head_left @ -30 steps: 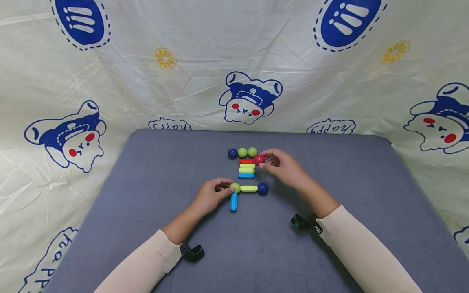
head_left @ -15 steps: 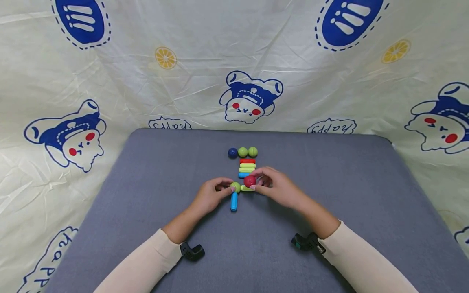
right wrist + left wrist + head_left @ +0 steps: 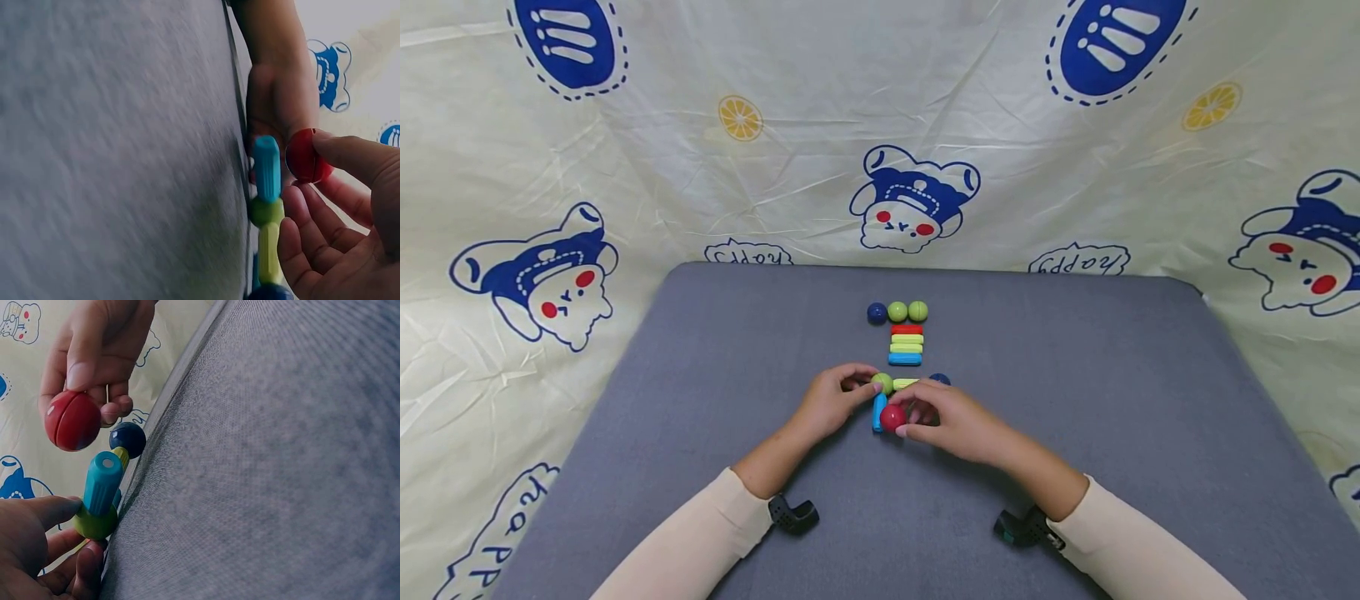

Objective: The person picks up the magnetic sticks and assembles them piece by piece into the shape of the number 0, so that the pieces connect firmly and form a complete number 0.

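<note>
Assembly, partly built. At centre frame of the head view we log a green ball [image 3: 882, 383] joining two rods: a yellow rod [image 3: 906, 383] running right to a dark blue ball [image 3: 939, 379], mostly hidden behind the fingers, and a blue rod [image 3: 877, 412] running toward the lower edge. The blue rod's free end carries no ball yet.

Red ball [image 3: 892, 417]: pinched between thumb and fingers of the right hand [image 3: 951, 425], just right of the blue rod's free end. We judge it near but not joined; the left wrist view shows the red ball [image 3: 72, 420] at upper left, with a gap between it and the blue rod tip [image 3: 103, 481].

Left hand [image 3: 831, 404]: fingertips curled on the green ball, steadying it.

Stock unused, above centre: three balls in a row [image 3: 897, 312] and a stack of rods [image 3: 906, 345]. We judge much of the building left.

View notes: only the head view shows the spare stock and the grey mat [image 3: 700, 375]. The right wrist view shows blue rod, green ball and yellow rod in one line along the mat's edge, and the thumb pressing the red ball [image 3: 304, 156].
</note>
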A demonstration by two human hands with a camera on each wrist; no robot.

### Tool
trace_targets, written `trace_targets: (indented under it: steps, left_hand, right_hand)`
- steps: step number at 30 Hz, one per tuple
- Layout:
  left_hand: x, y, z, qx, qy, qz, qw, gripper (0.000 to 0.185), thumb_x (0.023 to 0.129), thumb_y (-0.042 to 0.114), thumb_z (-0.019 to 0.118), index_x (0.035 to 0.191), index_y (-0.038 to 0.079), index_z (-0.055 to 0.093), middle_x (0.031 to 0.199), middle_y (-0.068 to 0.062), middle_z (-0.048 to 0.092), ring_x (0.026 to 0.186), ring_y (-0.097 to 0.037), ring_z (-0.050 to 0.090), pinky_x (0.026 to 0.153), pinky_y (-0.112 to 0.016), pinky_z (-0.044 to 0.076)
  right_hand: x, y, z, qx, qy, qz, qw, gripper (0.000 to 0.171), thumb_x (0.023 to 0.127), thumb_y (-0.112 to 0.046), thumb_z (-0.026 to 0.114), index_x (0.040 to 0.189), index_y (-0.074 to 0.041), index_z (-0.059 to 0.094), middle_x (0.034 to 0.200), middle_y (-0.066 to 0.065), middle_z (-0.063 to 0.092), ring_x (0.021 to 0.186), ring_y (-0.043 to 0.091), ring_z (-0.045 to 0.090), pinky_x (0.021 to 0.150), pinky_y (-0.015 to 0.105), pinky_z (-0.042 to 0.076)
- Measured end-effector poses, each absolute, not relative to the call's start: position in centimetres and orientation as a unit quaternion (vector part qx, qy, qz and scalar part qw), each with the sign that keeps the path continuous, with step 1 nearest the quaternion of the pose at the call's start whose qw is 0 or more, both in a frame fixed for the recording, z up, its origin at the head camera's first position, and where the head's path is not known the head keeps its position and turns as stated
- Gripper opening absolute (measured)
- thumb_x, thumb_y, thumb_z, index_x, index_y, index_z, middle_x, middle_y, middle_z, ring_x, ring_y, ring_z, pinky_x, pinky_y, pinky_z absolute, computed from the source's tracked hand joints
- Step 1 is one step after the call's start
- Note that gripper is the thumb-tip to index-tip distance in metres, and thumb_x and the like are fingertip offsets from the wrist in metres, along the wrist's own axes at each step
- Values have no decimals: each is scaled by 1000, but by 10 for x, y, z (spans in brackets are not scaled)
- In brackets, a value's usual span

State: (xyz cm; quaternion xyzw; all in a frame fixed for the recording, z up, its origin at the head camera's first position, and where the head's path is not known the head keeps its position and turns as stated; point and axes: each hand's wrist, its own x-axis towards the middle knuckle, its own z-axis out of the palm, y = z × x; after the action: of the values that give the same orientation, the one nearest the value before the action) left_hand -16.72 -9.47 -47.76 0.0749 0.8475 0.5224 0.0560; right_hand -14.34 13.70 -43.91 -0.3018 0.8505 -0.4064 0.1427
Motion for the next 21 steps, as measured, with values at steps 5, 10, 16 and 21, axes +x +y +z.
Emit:
trace_targets:
  steps: [5,10,16,21]
  left_hand:
    - [-167,-95,-477,72,847,523,52,22,93,27,74,112,17,76,105,-1,76,85,-10,60,77,-27,47]
    - [-167,-95,-478,78,850,519,51,21,93,27,74,112,17,76,104,0,76,84,-9,60,76,-26,47]
    - [-168,-95,-479,87,852,514,47,22,93,27,74,112,16,76,104,-1,76,83,-7,61,75,-25,48]
    - [-168,-96,-479,86,853,512,47,21,93,28,74,112,17,76,104,0,76,83,-8,61,75,-26,48]
  right_hand:
    - [-137,132,-444,-316,849,-393,158,36,91,-25,78,124,-20,66,109,-2,63,91,6,62,83,25,55]
    - [-134,127,-448,-336,848,-378,157,34,91,-25,77,123,-20,68,108,-3,64,91,9,63,81,25,55]
    - [-133,123,-451,-346,852,-364,152,33,92,-24,76,123,-19,68,107,-4,65,91,9,64,81,26,54]
    - [-133,121,-451,-350,853,-357,149,32,92,-22,76,123,-20,69,106,-4,65,92,9,64,81,25,54]
